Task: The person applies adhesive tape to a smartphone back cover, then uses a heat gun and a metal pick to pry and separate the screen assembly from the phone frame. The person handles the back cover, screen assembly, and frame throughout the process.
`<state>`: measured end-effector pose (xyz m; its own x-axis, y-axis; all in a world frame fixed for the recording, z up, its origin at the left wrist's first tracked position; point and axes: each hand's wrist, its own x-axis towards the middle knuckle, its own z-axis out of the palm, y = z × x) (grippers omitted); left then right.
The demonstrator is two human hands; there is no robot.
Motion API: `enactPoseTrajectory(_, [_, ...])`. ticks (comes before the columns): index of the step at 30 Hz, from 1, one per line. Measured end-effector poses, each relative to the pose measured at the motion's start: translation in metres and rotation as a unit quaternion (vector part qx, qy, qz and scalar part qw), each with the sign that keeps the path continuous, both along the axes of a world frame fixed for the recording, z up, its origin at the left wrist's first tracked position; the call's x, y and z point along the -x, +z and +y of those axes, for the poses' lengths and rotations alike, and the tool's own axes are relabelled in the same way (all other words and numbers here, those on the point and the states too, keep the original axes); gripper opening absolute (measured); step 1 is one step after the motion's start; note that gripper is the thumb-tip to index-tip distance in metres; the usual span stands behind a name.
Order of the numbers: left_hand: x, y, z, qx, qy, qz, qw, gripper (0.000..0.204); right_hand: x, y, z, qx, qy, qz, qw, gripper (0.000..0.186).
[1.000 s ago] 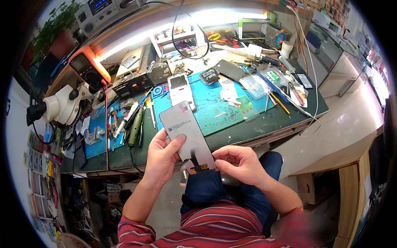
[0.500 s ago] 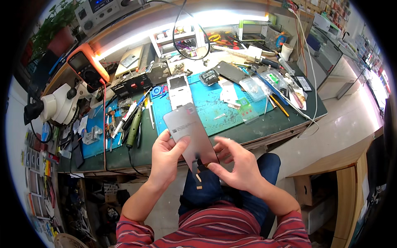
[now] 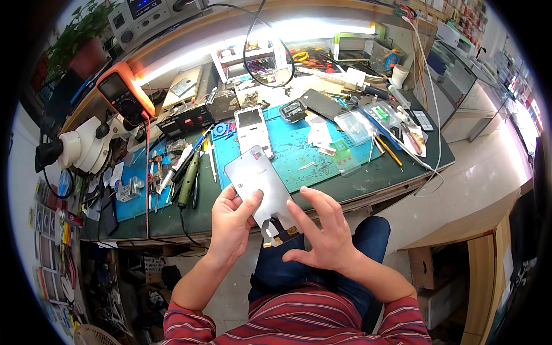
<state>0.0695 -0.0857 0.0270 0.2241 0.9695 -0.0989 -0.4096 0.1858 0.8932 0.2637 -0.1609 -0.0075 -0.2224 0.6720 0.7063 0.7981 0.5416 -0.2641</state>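
A phone screen panel, its silvery back facing up, is held over the bench's near edge. My left hand grips its left side, thumb lying on the back. Near the panel's lower end a dark flex cable folds across it. My right hand is spread at the panel's right side, the index fingertip at or very close to its edge, the thumb apart. Beyond the panel, a white phone frame lies on the blue work mat.
An orange multimeter and a microscope stand at the left. A green pen-shaped tool rests beside the mat. To the right are a clear plastic box, tweezers and pens. A black cable loops above the bench's back.
My right hand has let go of the panel's lower end and spread its fingers. The flex cable, which hung below, is now folded up against the panel, which tilts differently.
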Motion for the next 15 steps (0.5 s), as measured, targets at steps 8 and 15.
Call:
enactPoseTrajectory(8, [0.0035,-0.0032,0.0000,-0.012,0.001,0.014,1.000,0.031,-0.0020,0.0016,-0.0017,0.024,-0.042,0.039,0.998,0.084])
enactPoseTrajectory(15, [0.0050,-0.0024,-0.0051,-0.026,-0.036,0.032,0.999,0.034,-0.0009,0.0056,0.0041,0.053,-0.017,0.050,0.997,0.089])
